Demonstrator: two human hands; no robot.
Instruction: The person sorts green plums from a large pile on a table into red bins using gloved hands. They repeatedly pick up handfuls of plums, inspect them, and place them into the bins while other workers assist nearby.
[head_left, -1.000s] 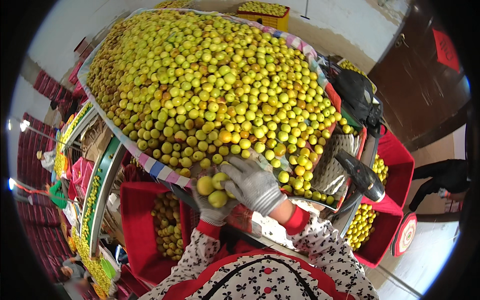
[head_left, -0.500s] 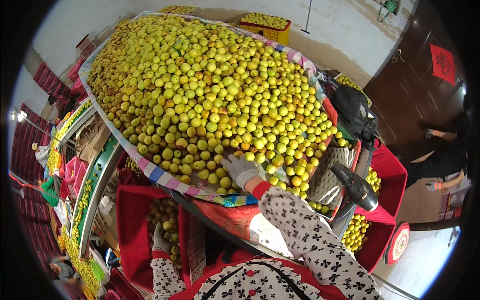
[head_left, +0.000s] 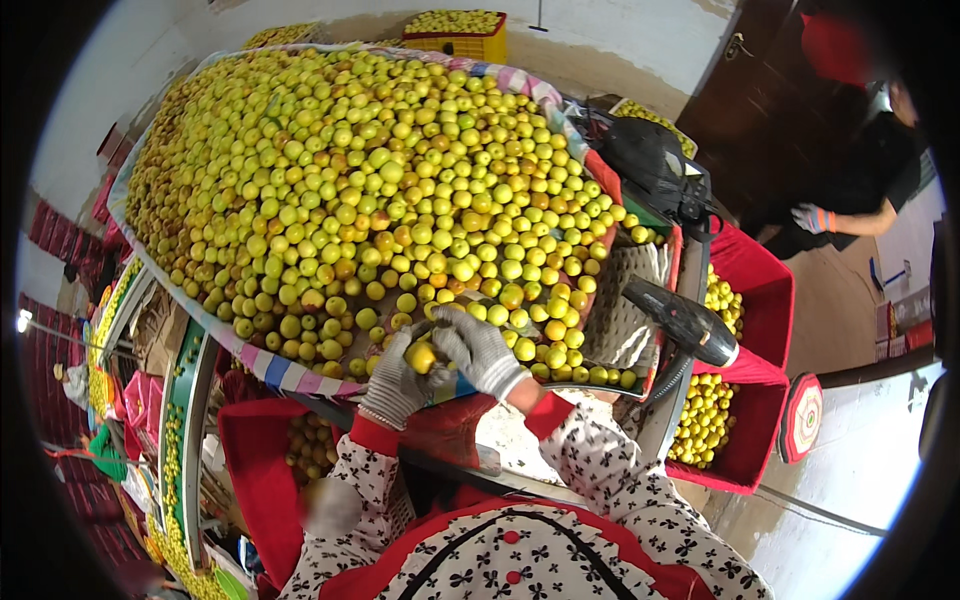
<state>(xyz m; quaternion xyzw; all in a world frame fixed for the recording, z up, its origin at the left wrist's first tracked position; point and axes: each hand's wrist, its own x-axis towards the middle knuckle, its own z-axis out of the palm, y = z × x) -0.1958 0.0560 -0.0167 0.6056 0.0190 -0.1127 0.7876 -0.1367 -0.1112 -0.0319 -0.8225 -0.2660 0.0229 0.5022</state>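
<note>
Left hand (head_left: pixel 393 386) is cupping a yellow fruit (head_left: pixel 421 357) in half-curled fingers, right hand (head_left: pixel 484 352) sitting just right of it, bent, can't tell its grip.

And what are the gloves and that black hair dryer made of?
The striped gray gloves look like matte knitted yarn, maybe cotton: you can see fine ribbed rows. The black hair dryer seems to be hard, smooth plastic, since light shines off its rounded body, though looks alone can't prove it.
</note>
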